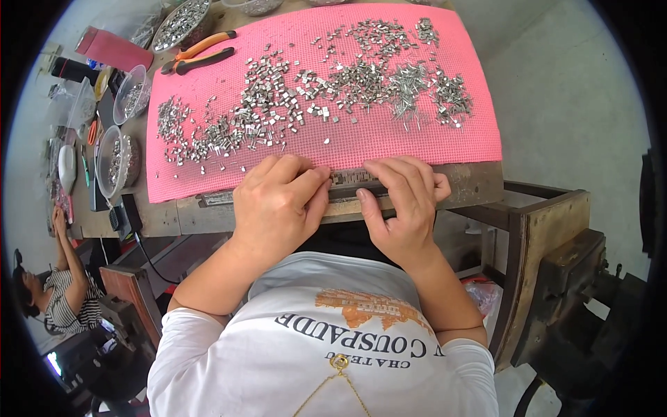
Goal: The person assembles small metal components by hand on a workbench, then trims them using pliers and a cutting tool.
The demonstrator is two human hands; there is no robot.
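Observation:
A long dark metal bar (351, 190) lies along the near edge of the table, with a row of small metal pieces (347, 177) set on it between my hands. My left hand (274, 198) is closed in a pinch at the left end of this row. Whatever sits between its thumb and forefinger is too small to make out. My right hand (406, 198) grips the bar farther right, its curved fingers on the far side and its thumb on the near side. Just beyond both hands, many small silvery metal pieces (267, 87) lie scattered over a pink mat (389, 142).
Orange-and-black pliers (198, 54) rest on the mat's far left. Clear bowls of metal bits (118, 163) stand left of it, near a pink bottle (114, 48). Another person (66, 292) sits at the far left. A wooden stand with a dark machine (556, 278) is at right.

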